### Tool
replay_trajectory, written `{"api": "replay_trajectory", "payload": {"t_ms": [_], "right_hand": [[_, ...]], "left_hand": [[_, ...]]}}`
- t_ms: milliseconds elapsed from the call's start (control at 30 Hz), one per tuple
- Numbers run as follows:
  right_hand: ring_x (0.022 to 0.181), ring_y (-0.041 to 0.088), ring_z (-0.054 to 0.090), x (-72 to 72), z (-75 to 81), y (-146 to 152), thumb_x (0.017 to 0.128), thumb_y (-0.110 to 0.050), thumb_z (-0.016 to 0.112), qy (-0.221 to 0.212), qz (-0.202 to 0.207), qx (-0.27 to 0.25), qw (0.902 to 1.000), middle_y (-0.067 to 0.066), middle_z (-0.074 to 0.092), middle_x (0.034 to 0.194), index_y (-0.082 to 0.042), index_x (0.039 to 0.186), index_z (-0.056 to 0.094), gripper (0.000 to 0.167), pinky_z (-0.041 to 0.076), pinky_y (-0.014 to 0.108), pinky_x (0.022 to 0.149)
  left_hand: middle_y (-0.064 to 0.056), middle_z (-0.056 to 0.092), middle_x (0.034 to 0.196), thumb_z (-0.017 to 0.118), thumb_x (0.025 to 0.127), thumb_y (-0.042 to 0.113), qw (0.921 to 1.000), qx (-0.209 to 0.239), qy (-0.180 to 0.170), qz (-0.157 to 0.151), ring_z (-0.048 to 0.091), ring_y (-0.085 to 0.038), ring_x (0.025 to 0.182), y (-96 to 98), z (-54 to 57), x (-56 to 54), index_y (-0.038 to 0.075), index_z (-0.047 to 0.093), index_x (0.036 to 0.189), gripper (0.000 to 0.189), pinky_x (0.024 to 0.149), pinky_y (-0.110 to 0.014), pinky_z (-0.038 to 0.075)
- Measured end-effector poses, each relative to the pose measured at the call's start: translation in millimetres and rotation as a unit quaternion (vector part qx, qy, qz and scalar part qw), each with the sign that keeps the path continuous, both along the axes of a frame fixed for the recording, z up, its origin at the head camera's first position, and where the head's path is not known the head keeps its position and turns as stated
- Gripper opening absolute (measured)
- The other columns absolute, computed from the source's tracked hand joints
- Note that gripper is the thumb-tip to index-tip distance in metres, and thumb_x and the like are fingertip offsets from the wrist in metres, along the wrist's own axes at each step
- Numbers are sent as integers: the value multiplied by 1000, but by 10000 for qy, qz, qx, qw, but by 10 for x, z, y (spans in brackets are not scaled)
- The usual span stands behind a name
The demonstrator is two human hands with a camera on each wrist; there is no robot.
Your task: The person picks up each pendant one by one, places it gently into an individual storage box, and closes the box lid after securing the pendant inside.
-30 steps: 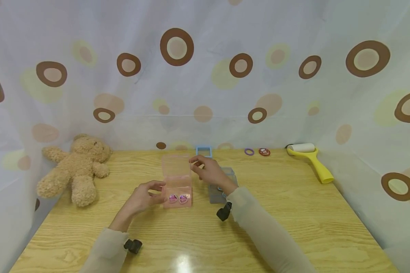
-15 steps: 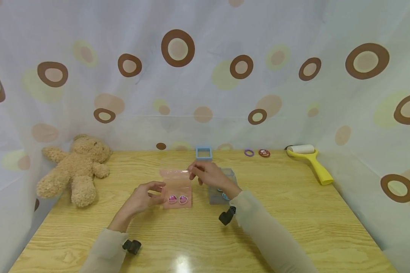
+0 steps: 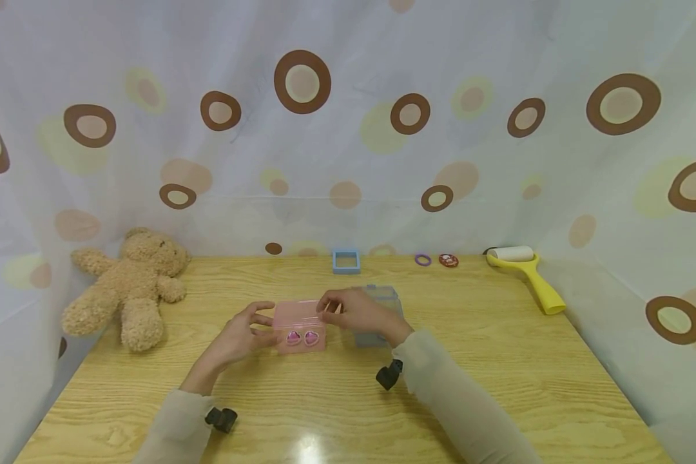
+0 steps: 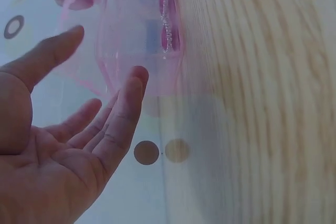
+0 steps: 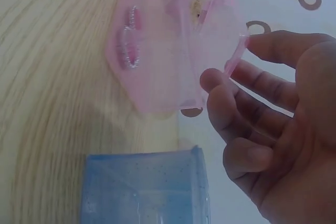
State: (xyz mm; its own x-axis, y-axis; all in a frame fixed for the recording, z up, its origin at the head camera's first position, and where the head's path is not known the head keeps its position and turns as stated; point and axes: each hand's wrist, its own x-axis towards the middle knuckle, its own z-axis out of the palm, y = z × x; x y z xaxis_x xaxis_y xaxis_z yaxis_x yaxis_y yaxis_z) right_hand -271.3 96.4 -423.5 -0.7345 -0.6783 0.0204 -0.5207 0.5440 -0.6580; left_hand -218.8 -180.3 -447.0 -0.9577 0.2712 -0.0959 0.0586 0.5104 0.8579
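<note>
A translucent pink plastic box [image 3: 301, 348] sits on the table with its hinged lid [image 3: 294, 312] partly lowered. Two pink heart-shaped pieces with silvery beaded rims [image 3: 293, 338] lie in it. My right hand [image 3: 356, 312] pinches the lid's edge between thumb and fingers, plain in the right wrist view. Beside the box's left end, my left hand [image 3: 245, 332] keeps its fingers loosely extended, fingertips right at the wall. A translucent blue-grey box [image 5: 144, 190] stands just right of the pink one, partly hidden under my right hand in the head view.
A teddy bear [image 3: 133, 283] lies at the left. Along the back are a light blue square frame [image 3: 346, 270], a purple ring [image 3: 423, 263], a round red badge-like disc [image 3: 448, 260] and a yellow-handled lint roller [image 3: 533, 274]. A spotted curtain [image 3: 348, 129] surrounds the table.
My right hand has brought the pink lid from upright down toward the front, moving slightly nearer. My left hand stays beside the box, and the other objects have not moved.
</note>
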Motion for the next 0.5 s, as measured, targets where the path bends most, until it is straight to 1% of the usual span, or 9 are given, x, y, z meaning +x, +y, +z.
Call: {"api": "replay_trajectory", "payload": {"t_ms": [67, 167, 267, 367, 500], "right_hand": [[82, 17, 66, 8, -20, -12, 100, -25, 61, 263, 21, 178, 9995, 1, 72, 95, -14, 112, 67, 17, 51, 24, 69], [77, 12, 64, 22, -39, -30, 98, -23, 63, 481, 35, 327, 9983, 1, 72, 95, -11, 112, 68, 19, 51, 24, 67], [71, 8, 60, 44, -43, -48, 96, -24, 65, 615, -11, 530, 9967, 0, 71, 95, -11, 114, 68, 22, 49, 22, 65], [67, 6, 56, 69, -47, -68, 94, -27, 67, 663, -53, 715, 9952, -2, 70, 95, -12, 117, 67, 27, 47, 22, 63], [65, 6, 55, 90, -60, -90, 95, -30, 68, 636, -134, 852, 9942, -4, 70, 95, -12, 120, 66, 31, 46, 23, 62]], "left_hand": [[-24, 58, 132, 74, 91, 20, 9999, 46, -86, -72, 66, -31, 107, -10, 6, 5, 7, 37, 151, 71, 83, -38, 57], [-23, 57, 135, 73, 93, 22, 9996, 155, -180, -155, 66, -28, 106, -24, 14, 7, 8, 38, 151, 70, 83, -37, 57], [-24, 57, 135, 70, 95, 23, 9995, 179, -186, -177, 67, -26, 104, -32, 9, 1, 6, 38, 151, 67, 83, -38, 57], [-24, 57, 135, 69, 95, 23, 9997, 142, -175, -125, 67, -25, 101, -24, 8, -2, 6, 39, 151, 65, 83, -39, 58], [-26, 56, 135, 70, 95, 21, 9998, 108, -164, -45, 67, -26, 100, -8, 18, 2, 5, 39, 150, 65, 82, -40, 58]]}}
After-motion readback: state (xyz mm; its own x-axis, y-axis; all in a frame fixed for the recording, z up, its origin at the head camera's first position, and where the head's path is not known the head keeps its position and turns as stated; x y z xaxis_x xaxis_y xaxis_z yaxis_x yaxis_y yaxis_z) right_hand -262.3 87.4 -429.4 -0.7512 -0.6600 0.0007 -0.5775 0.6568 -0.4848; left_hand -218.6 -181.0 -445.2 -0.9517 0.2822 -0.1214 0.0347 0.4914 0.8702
